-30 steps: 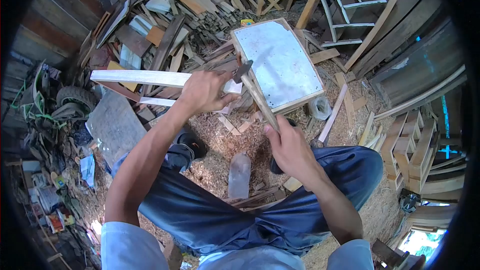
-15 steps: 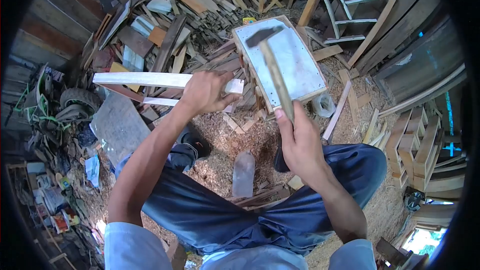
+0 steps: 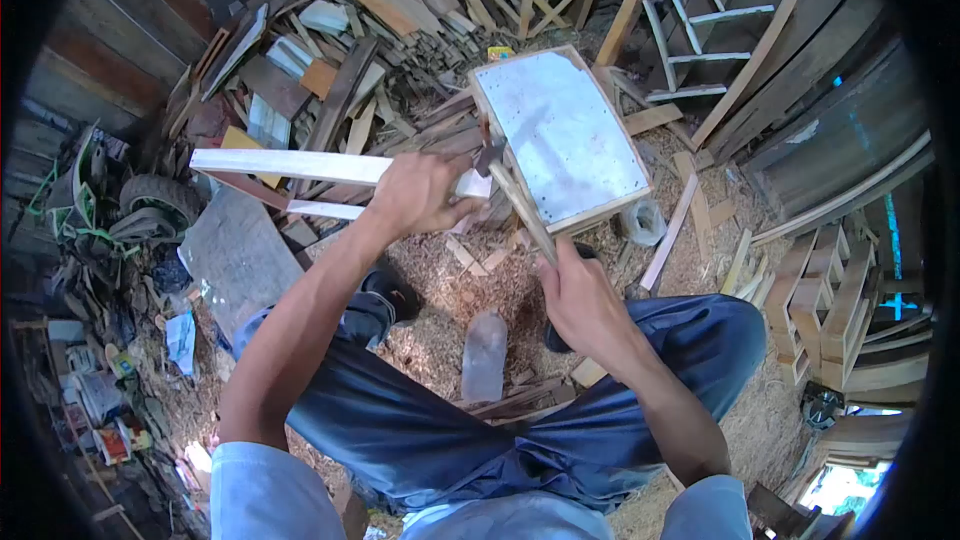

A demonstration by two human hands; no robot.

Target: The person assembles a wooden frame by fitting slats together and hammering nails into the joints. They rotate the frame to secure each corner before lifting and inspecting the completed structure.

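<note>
My left hand is closed around the near end of a pale wooden frame, whose long strip reaches out to the left. A thin brown piece joins its far end to a second pale strip lower down. In my right hand is a hammer, gripped by its wooden handle. The dark hammer head is right at the frame's end, just beyond my left fingers. Beside the hammer stands a wooden box with a whitish, scuffed top.
Scrap wood is heaped behind and to the left. A clear plastic bag or cup sits by the box. Between my legs a plastic bottle lies on sawdust. Wooden crates stand at the right, a wheel at the left.
The hammer has swung down and left from over the box top to the end of the frame. My left hand keeps its grip, shifted very slightly.
</note>
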